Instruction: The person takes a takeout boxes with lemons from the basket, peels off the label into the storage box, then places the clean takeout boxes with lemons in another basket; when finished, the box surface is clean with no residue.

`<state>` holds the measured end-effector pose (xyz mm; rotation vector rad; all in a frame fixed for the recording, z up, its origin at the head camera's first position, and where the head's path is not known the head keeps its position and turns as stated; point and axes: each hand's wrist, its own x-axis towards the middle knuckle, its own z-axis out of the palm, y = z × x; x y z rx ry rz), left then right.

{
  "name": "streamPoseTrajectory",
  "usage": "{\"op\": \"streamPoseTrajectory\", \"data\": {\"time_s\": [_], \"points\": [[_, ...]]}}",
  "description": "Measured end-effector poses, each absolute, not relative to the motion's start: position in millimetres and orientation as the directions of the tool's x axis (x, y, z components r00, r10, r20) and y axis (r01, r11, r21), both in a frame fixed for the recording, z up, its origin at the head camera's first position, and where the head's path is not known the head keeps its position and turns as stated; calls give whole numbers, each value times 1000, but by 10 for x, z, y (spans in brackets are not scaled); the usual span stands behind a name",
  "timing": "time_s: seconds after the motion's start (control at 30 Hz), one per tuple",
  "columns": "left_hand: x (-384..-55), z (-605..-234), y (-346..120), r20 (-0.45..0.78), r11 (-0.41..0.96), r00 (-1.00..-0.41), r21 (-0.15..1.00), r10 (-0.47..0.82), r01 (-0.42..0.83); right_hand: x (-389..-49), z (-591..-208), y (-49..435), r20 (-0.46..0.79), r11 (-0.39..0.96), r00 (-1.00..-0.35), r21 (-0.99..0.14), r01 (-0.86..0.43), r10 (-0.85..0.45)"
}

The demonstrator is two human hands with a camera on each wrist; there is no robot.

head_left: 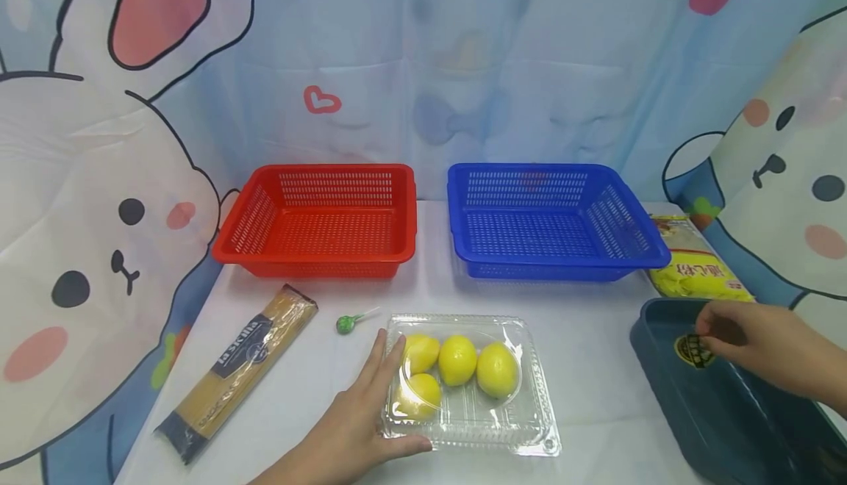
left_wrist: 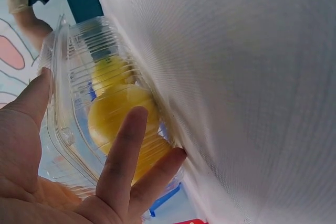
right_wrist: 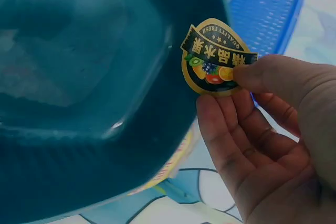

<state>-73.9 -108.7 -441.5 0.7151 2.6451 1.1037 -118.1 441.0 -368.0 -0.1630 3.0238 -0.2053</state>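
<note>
A round black-and-gold fruit sticker [right_wrist: 214, 51] is pinched between the thumb and fingers of my right hand [head_left: 761, 342], above the dark teal tray [head_left: 668, 389] at the right. My left hand [head_left: 360, 411] rests with spread fingers against the left side of a clear plastic clamshell box [head_left: 490, 426]. Several yellow lemons [head_left: 498, 369] lie inside that box, and its lid is down. In the left wrist view, the fingertips touch the box wall [left_wrist: 68, 129] in front of the lemons [left_wrist: 123, 114].
Behind stand a red basket [head_left: 311, 268] and a blue basket [head_left: 562, 270]. A pasta pack [head_left: 238, 375] lies at the left, and a green lollipop [head_left: 345, 324] sits near the box. Beside the blue basket is a yellow bag [head_left: 695, 268].
</note>
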Motion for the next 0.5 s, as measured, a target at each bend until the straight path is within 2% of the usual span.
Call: {"op": "streamPoseTrajectory", "data": {"time_s": [0.27, 0.5], "points": [[-746, -4431, -1090, 13, 604, -867, 712, 499, 359, -1332, -3873, 4516, -258, 979, -958, -186, -79, -126], [-747, -4432, -1085, -3, 604, -871, 722, 492, 338, -1421, -3979, 4539, -324, 982, -937, -173, -79, -132]]}}
